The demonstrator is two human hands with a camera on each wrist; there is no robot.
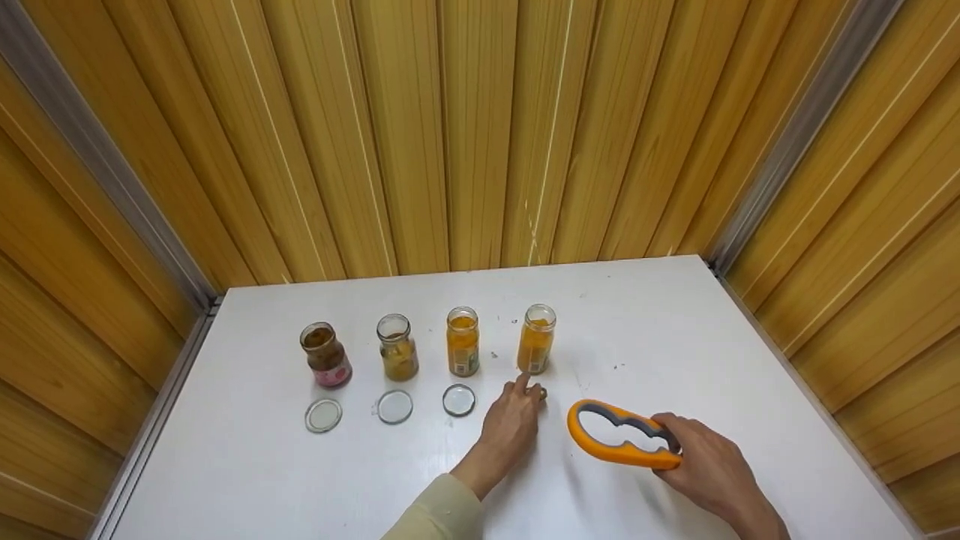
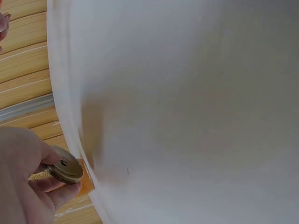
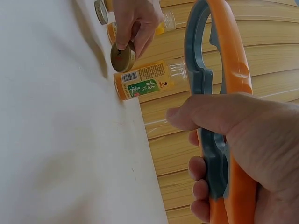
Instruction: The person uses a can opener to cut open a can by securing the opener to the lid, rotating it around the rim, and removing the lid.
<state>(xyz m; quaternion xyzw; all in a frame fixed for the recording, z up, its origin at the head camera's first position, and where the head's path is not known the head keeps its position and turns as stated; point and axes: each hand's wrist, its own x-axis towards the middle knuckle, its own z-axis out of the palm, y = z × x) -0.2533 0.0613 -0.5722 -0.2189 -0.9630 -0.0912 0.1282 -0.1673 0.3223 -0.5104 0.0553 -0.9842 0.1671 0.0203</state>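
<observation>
Between thumb and fingers, my left hand [image 1: 514, 416] pinches a gold metal jar lid [image 2: 67, 167], held tilted just in front of the rightmost jar [image 1: 535, 349]. This glass jar has no lid on it and contains something orange; its green and yellow label [image 3: 145, 85] shows in the right wrist view. My right hand [image 1: 709, 461] grips an orange and grey jar opener [image 1: 622, 454] by one end, raised over the table to the right of the left hand. The right thumb [image 3: 187, 114] lies across the tool, with the other fingers curled around it.
Left of that jar stand an orange-filled jar [image 1: 463, 349], a yellowish jar [image 1: 400, 360] and a brown-filled jar [image 1: 326, 360], all uncapped. Lids lie before them: one [image 1: 459, 400], another [image 1: 395, 406], a third [image 1: 323, 415]. Wood-patterned walls [image 1: 480, 150] enclose the white table [image 1: 247, 450].
</observation>
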